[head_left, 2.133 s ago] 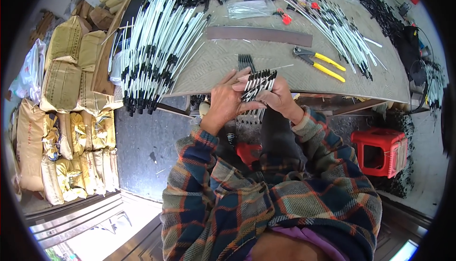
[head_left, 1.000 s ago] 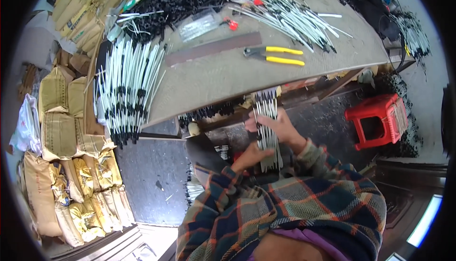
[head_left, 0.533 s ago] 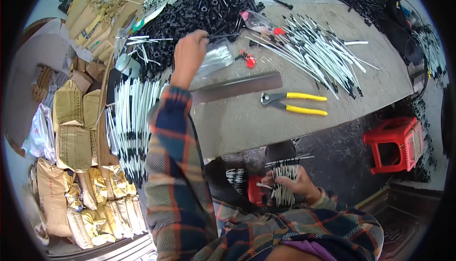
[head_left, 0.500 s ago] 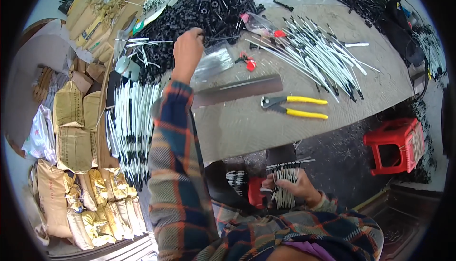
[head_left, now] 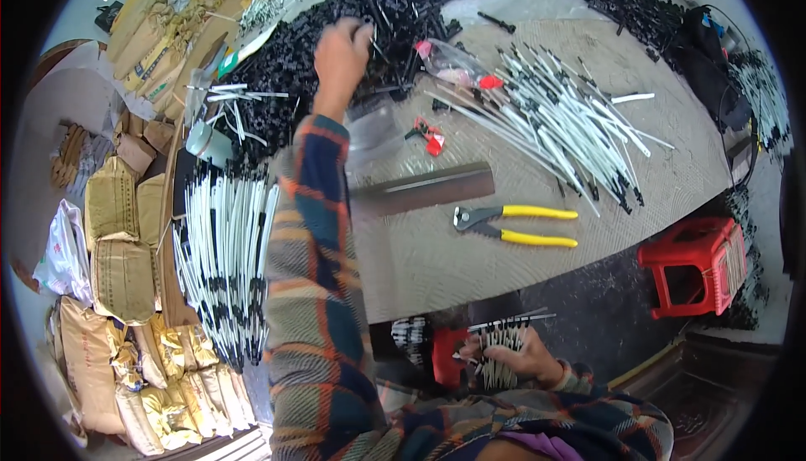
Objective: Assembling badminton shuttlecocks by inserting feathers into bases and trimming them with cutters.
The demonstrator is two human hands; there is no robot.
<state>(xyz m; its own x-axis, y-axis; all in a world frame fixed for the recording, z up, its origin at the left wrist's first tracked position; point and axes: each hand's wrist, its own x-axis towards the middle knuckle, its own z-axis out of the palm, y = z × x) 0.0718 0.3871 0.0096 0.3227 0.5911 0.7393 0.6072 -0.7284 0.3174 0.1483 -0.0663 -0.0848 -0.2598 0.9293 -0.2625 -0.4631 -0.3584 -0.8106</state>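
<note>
My left hand (head_left: pixel 342 60) reaches into a heap of small black plastic parts (head_left: pixel 294 58) at the far left of the table. Its fingers are curled together among them; whatever they grip is hidden. Low in front of me, my right hand (head_left: pixel 531 358) is closed round a bundle of thin white sticks with black ends (head_left: pixel 502 369). A few sticks lie crosswise over the bundle's top. Yellow-handled pliers (head_left: pixel 520 226) rest on the table between my hands, with a long brown bar (head_left: pixel 428 191) to their left.
White rods with black tips (head_left: pixel 562 117) lie loose on the table's right half. More rods (head_left: pixel 225 251) are stacked left of my left arm. A red stool (head_left: pixel 693 264) stands at right. Wrapped brown packages (head_left: pixel 122 276) fill the left side. Clear plastic bags (head_left: pixel 378 129) lie mid-table.
My left hand has moved farther into the black heap. My right hand still holds the bundle. The whole view has shifted slightly, so the table sits lower in it.
</note>
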